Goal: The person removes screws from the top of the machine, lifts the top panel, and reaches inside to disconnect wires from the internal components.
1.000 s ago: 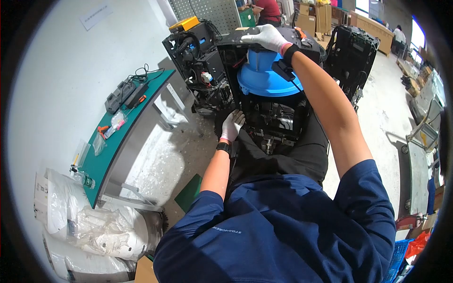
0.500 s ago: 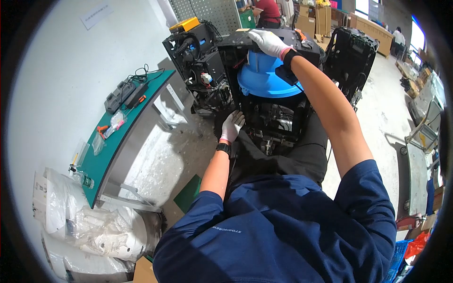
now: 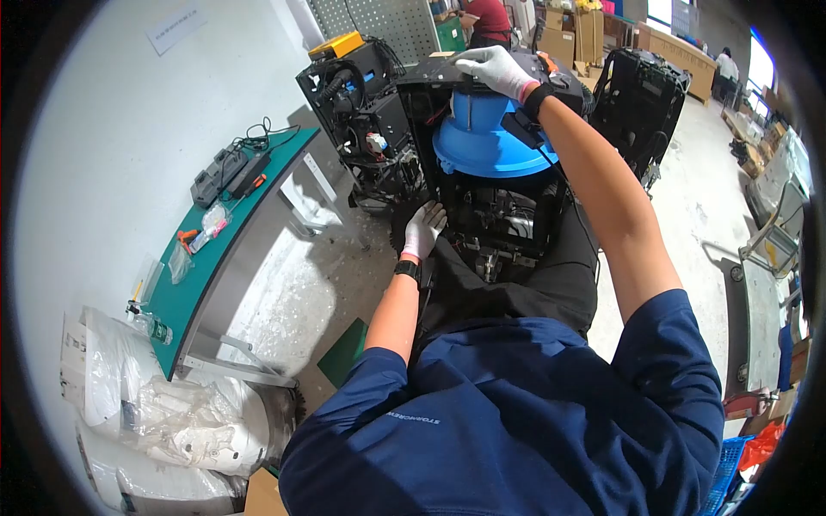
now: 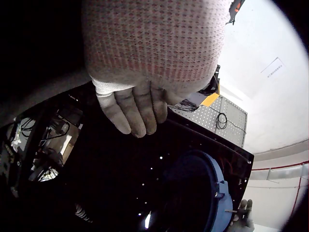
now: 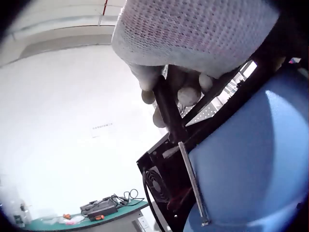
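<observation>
A gloved right hand grips a black-handled tool at the top of a black machine, the metal shaft angled beside a blue rounded part. The left hand, fingers extended, lies lower, well apart from the tool, near the machine's side; whether it touches is unclear. The grip is largely hidden in the head view, and the machine's interior is dark. A green-topped desk stands by a white wall.
</observation>
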`<state>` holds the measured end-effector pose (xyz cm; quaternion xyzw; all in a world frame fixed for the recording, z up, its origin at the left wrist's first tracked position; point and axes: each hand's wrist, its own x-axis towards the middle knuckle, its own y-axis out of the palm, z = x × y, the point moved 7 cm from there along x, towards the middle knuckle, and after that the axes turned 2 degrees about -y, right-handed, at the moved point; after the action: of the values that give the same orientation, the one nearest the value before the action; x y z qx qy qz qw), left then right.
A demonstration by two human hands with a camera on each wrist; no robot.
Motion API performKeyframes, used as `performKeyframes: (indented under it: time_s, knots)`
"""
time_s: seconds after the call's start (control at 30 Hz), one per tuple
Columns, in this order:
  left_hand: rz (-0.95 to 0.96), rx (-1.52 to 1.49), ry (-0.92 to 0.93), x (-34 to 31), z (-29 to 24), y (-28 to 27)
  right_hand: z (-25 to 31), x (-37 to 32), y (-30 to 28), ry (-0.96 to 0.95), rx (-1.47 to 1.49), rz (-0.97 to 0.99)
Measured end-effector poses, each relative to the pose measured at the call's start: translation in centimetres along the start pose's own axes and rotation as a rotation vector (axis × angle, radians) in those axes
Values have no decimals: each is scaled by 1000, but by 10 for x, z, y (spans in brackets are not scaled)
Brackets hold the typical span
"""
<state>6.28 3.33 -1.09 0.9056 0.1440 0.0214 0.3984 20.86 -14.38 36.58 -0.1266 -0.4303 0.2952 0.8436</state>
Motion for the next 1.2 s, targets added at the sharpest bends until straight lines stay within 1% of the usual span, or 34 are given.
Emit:
performKeyframes:
  time_s: [0.03,0.13,0.27,0.33,0.37,0.43,0.47,0.53,0.57,0.63,0.67,0.73,0.77,0.83,0.87,0.9,0.97,1.03,1.13,1.2]
  knots:
    - [2,4,0,0,0,0,4,0,-2,-38,-68,-43]
    - [6,0,-2,0,1,0,5,-2,1,-53,-111,-61]
    - [-2,11,-6,1,0,0,4,0,5,-22,-90,-43]
    - [-6,10,-2,-1,0,1,3,-2,4,135,-241,-2]
    - [-10,9,0,-1,0,1,11,-3,4,133,-241,0]
    - [-7,17,16,-3,0,3,24,-6,6,114,-570,16]
    - [-4,26,30,-3,-1,3,24,-6,9,114,-569,17]
    - [-7,20,28,-3,-1,3,19,-7,7,154,-567,-106]
    - [-9,13,26,-3,-1,2,12,-5,10,153,-566,-105]
    - [1,9,14,-3,-2,2,9,-1,9,98,-573,-126]
    - [11,5,0,-2,-1,2,7,-1,6,97,-575,-125]
    - [13,6,4,-2,0,2,5,0,8,18,-497,-2]
    - [14,9,8,-2,-1,2,1,0,7,18,-499,1]
    - [-11,8,-1,-3,-1,2,4,1,5,-78,-346,-29]
    - [-35,6,-7,-2,0,3,2,1,4,-71,-308,-33]
    - [-38,-14,3,-2,-1,4,2,1,7,-82,-315,-13]
    - [-26,13,10,-2,-1,5,6,0,6,-149,-279,-50]
    - [-58,-20,24,-4,-2,5,5,2,8,-136,-324,2]
    - [-30,7,22,-6,-2,9,15,8,10,-174,-397,96]
    - [-3,-25,33,-6,-2,7,24,9,16,-120,-536,313]
